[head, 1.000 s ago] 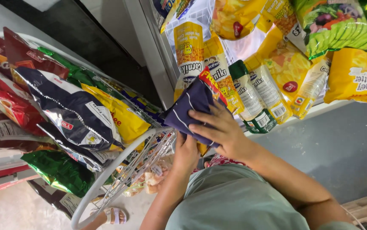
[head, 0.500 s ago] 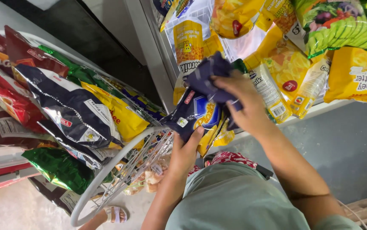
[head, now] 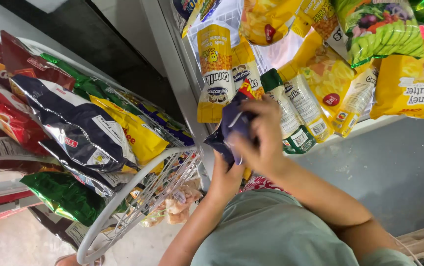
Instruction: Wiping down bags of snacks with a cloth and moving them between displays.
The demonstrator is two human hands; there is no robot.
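Dark blue snack packet (head: pixel 231 129) at frame centre, now bunched tight between both hands; half a second ago it hung looser and higher against the shelf rack (head: pixel 182 88). Right hand (head: pixel 261 140) clenched over its top, left hand (head: pixel 226 172) gripping from below. Packet's front is hidden, fingers mostly overlapped; wire basket (head: pixel 123 207) lower left cut off.
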